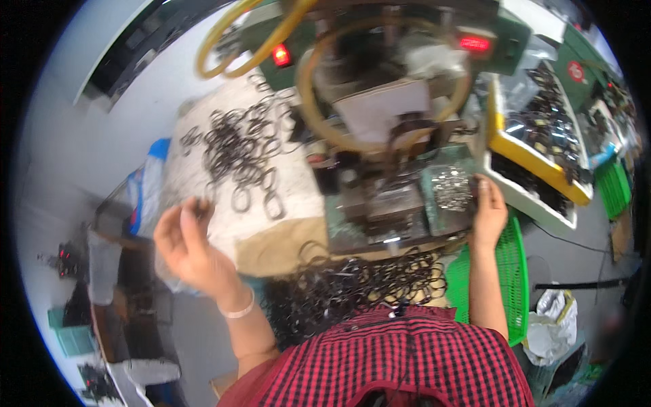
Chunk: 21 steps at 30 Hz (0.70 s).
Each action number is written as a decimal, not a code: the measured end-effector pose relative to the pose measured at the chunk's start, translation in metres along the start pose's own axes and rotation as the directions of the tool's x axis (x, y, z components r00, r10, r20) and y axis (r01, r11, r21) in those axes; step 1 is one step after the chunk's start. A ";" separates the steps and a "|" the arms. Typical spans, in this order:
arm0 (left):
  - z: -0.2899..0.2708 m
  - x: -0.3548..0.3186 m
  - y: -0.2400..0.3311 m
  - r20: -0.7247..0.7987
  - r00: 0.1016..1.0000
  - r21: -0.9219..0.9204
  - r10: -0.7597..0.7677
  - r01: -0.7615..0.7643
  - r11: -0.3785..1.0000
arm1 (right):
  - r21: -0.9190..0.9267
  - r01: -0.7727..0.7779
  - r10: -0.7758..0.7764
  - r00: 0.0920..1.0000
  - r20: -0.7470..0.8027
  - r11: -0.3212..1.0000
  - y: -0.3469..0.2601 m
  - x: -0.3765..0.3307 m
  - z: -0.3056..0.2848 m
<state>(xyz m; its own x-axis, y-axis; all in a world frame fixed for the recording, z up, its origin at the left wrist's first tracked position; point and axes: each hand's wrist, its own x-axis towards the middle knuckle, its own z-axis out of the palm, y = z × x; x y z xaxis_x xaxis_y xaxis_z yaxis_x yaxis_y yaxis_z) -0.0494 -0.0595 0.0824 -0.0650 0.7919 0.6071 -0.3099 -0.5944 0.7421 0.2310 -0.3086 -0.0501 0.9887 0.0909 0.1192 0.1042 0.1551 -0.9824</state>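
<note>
Checked red shirt fills foreground. Left hand pinches a dark ring just below the ring pile; right hand, fingers loosely curled, rests against tray of small silver parts.

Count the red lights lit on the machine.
2: one red light at the machine's upper left, one at its upper right. Others may be hidden behind the hoses.

I see a workbench with a pale, rough cloth-covered top on the left, where loose dark metal rings lie scattered. At its near edge a heap of dark rings piles up. To the right, a grey metal press base stands on the bench.
</note>
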 end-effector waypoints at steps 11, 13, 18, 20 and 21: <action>-0.018 0.030 -0.179 0.727 0.445 0.643 -0.522 -0.708 0.292 | -0.155 0.092 -0.054 0.971 0.231 0.984 0.003 0.018 0.043; -0.032 0.040 -0.218 0.739 0.456 0.673 -0.496 -0.524 0.521 | -0.269 0.107 -0.044 0.972 0.231 0.957 -0.003 0.017 0.032; -0.036 0.022 -0.190 0.718 0.461 0.695 -0.521 -0.486 0.529 | -0.214 0.126 -0.092 0.982 0.162 0.969 0.004 0.002 -0.017; -0.043 0.013 -0.170 0.712 0.475 0.698 -0.517 -0.398 0.595 | -0.253 0.142 -0.080 0.968 0.238 0.957 -0.002 -0.004 -0.025; -0.031 0.008 -0.143 0.713 0.474 0.701 -0.516 -0.498 0.511 | -0.251 0.147 -0.074 0.957 0.279 0.957 -0.014 -0.011 -0.021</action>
<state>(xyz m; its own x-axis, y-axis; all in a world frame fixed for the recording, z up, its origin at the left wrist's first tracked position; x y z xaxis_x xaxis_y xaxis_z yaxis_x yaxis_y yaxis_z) -0.0352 0.0356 -0.0277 0.8058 0.5823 0.1078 0.5384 -0.7962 0.2762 0.2208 -0.3325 -0.0412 0.9088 0.3503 0.2266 0.2719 -0.0855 -0.9585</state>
